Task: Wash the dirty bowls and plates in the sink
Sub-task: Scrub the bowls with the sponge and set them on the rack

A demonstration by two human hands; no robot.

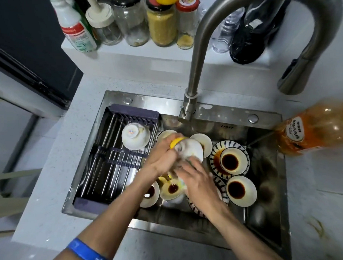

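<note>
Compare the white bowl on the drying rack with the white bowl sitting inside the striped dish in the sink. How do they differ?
The bowl on the rack is upside down; the bowl in the striped dish stands upright. The bowl on the rack looks clean, while the bowl in the striped dish holds a pool of dark sauce. Neither is touched by a hand. Both are small, round and white.

Over the steel sink [117, 97], the left hand [162, 158] presses a yellow sponge [176, 142] against a white bowl [191, 150] that the right hand [198, 181] grips; sauce-stained bowls [240, 190] lie below, one clean bowl [134, 136] upturned on the rack [107, 166]
</note>
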